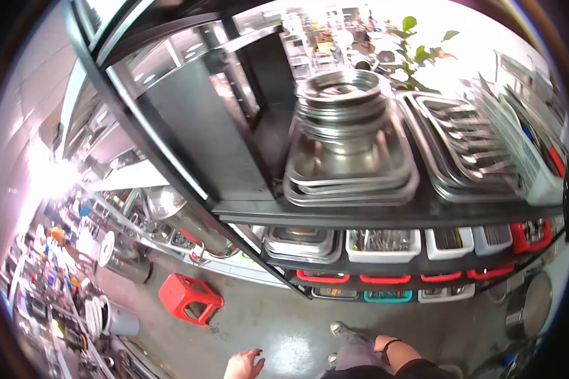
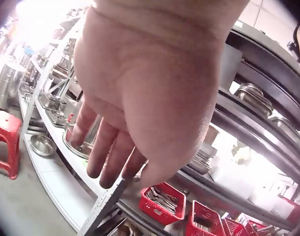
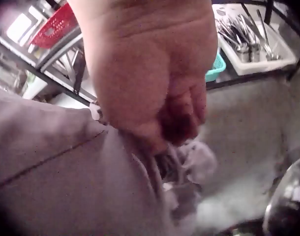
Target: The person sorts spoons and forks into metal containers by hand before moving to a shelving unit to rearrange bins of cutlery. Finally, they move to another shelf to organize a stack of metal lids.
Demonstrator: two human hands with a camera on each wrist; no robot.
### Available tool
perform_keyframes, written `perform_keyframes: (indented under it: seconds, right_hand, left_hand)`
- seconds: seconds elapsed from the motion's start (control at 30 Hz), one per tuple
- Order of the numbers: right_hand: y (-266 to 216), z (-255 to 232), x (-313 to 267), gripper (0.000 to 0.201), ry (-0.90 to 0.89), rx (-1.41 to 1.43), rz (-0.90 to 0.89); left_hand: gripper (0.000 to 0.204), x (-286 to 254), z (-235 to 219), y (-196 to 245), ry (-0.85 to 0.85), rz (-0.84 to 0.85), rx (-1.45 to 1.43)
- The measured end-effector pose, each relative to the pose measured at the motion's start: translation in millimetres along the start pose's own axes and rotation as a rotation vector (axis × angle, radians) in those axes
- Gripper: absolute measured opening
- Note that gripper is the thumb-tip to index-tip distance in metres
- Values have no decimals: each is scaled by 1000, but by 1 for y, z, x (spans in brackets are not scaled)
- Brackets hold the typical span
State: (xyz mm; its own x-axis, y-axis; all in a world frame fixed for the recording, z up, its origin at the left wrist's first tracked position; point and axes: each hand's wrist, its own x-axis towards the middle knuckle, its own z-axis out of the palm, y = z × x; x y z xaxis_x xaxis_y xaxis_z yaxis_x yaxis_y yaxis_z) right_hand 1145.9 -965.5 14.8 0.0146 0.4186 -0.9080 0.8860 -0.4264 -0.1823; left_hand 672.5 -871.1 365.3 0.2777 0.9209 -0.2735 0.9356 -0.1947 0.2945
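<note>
My left hand [image 1: 243, 365] is low in the head view, above the floor, with nothing in it. In the left wrist view the same hand [image 2: 140, 93] hangs with its fingers relaxed, shelves behind it. Beside a trouser leg [image 3: 81, 172], my right hand [image 3: 150, 73] hangs loosely curled in the right wrist view; no held thing shows, though its inner fingers are dark. The head view shows this hand [image 1: 383, 343] just past a black wristband. Stacked metal bowls [image 1: 341, 114] stand on steel trays [image 1: 354, 192] on the shelf top, away from both hands.
A black rack [image 1: 385, 215] stands ahead, carrying cutlery in white bins [image 1: 383, 256] and red baskets [image 1: 531, 235]. Left of it are a red stool [image 1: 189, 298] and a metal pot [image 1: 128, 262] on the floor. A large pot [image 1: 530, 304] is at the right.
</note>
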Motion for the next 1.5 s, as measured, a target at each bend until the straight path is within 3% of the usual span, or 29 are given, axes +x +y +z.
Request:
perform_keyframes:
  seconds: [0.13,0.23,0.37,0.4,0.47,0.63,0.77,0.87,0.93,1.0,1.1,1.23,1.3,1.5]
  right_hand:
    - [-7,-69,19,55,68,-123,-90]
    - [-56,-134,11,56,87,-176,-186]
    - [-132,-194,22,60,137,-426,-511]
    - [-167,-213,-21,56,211,-381,-479]
    - [-201,-220,-3,53,262,-430,-584]
    - [-328,-245,-50,41,405,-474,-847]
    - [-446,-251,-95,28,618,-436,-1013]
    - [-537,-259,-153,20,632,123,-1193]
    - [-594,-272,-167,18,789,202,-1300]
    - [-640,-294,-191,19,995,10,-1395]
    - [-684,-308,-218,18,1146,-235,-1373]
    - [-715,-316,-195,18,1141,-310,-1316]
    - [-720,-313,-178,19,1095,-442,-1141]
    - [-734,-319,-112,19,980,-467,-1070]
  left_hand:
    - [31,49,-9,9,153,75,-13]
    - [29,70,-16,15,201,75,-55]
    - [25,78,-27,2,237,47,-142]
    - [18,81,-25,-10,265,38,-114]
    - [17,79,-22,-36,276,-4,-118]
    - [16,63,-30,-110,289,-117,-150]
    - [22,37,-33,-201,367,-202,-152]
    - [16,1,-49,-260,423,-240,-131]
    - [12,-20,-60,-292,475,-287,-197]
    - [11,-35,-70,-326,468,-280,-185]
    - [12,-40,-83,-370,342,-280,-175]
    - [14,-11,-110,-409,334,-293,-229]
    - [15,12,-123,-425,365,-261,-248]
    - [20,109,-173,-466,326,-146,-185]
